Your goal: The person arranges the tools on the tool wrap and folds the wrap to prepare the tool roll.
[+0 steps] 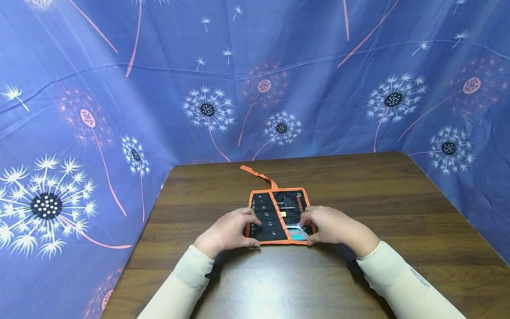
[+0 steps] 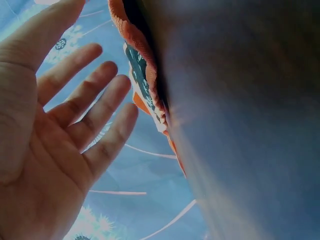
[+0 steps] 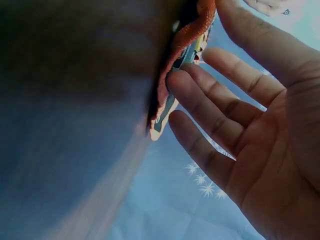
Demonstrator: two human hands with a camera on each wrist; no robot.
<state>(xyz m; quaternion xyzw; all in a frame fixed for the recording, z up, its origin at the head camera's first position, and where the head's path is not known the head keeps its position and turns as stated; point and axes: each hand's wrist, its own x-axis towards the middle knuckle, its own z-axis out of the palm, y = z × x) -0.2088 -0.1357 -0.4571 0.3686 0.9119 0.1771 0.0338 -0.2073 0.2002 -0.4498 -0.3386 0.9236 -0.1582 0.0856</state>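
Note:
A black tool roll (image 1: pixel 264 221) with orange trim lies unrolled on the table. White size numbers run down its left panel; on the right is a pocket with a wrench end (image 1: pixel 295 226) and a turquoise item (image 1: pixel 298 234) showing. My left hand (image 1: pixel 235 228) is at the roll's left edge, fingers over the panel and thumb by the near corner. In the left wrist view, its fingers (image 2: pixel 107 115) spread loosely beside the orange border. At the opposite edge, my right hand (image 1: pixel 328 224) rests fingertips on the pocket side, thumb at the near right corner. Neither hand grips anything.
An orange tie strap (image 1: pixel 258 173) trails from the roll's far edge toward the back of the brown wooden table (image 1: pixel 191 199). Behind and to the sides hangs a blue curtain (image 1: pixel 167 102) with dandelion prints.

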